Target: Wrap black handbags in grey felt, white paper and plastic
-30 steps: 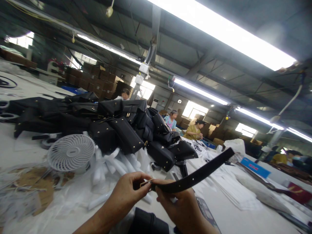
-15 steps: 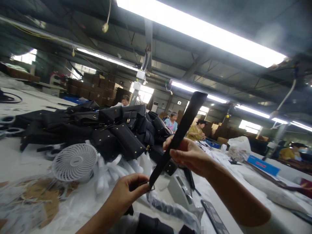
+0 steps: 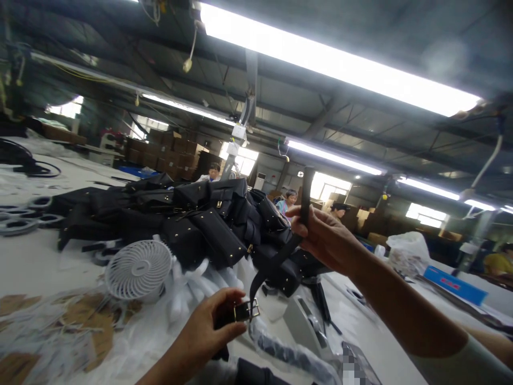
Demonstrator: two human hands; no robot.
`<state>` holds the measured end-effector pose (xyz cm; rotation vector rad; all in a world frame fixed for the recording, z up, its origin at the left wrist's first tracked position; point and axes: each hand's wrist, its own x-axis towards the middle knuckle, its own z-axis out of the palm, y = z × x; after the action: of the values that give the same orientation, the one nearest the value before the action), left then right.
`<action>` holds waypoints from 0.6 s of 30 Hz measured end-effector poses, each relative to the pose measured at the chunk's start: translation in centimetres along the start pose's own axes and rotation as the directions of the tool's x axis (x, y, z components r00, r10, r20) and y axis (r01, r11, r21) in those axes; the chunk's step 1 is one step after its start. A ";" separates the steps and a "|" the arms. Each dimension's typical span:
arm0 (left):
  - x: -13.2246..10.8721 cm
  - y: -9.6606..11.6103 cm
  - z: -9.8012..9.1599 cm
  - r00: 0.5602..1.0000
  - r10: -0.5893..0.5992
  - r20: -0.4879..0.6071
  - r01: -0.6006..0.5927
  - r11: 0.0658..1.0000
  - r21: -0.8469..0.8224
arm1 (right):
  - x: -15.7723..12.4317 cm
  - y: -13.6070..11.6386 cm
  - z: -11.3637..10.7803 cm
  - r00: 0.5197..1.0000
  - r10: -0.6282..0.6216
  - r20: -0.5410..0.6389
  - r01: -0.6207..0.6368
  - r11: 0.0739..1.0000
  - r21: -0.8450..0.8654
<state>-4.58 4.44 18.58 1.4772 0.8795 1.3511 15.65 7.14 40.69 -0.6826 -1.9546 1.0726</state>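
Observation:
A black strap (image 3: pixel 273 263) runs through a metal buckle (image 3: pixel 255 308) low in the middle of the view. My left hand (image 3: pixel 200 334) pinches the buckle end between thumb and forefinger. Higher up and to the right, my right hand (image 3: pixel 331 240) has its fingers closed round the strap, whose free end sticks up above them. Between the hands the strap slants down and bends near the buckle. Below lies a plastic-wrapped length (image 3: pixel 288 350), beside a black item (image 3: pixel 256 374) cut off by the bottom edge.
Black bags (image 3: pixel 216 235) are heaped across the table behind my hands. A white fan (image 3: pixel 138 270) stands left, near tape rolls (image 3: pixel 18 222) and brown cardboard scraps (image 3: pixel 80 315). At right are a grey dispenser-like object (image 3: pixel 304 326), a phone-like item (image 3: pixel 356 363) and a blue box (image 3: pixel 455 285). Co-workers sit beyond.
The strap's free end has turned more upright, and its lower part now bends toward the buckle. The buckle shows more clearly at my left fingertips. The whole view has shifted slightly.

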 end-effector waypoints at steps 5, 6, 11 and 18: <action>-0.4 0.0 -0.2 0.988 0.010 -0.151 0.010 0.992 0.129 | -0.7 0.4 0.7 0.921 0.297 0.252 -0.219 0.929 -0.297; -0.5 -0.1 -0.1 0.986 0.015 -0.169 0.005 0.993 0.114 | -0.9 0.8 1.0 0.895 0.350 0.276 -0.228 0.891 -0.392; -0.5 -1.3 0.6 0.985 0.045 -0.169 -0.046 0.999 -0.003 | -2.0 3.1 2.2 0.823 0.496 0.277 -0.154 0.664 -0.732; -0.5 -2.5 0.8 0.976 0.065 -0.209 -0.072 0.997 -0.027 | -2.0 4.0 2.3 0.840 0.506 0.197 -0.101 0.501 -0.859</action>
<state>-3.65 4.65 16.09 1.3671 0.9389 1.5864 15.13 6.60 35.68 -1.4704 -2.8352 0.4057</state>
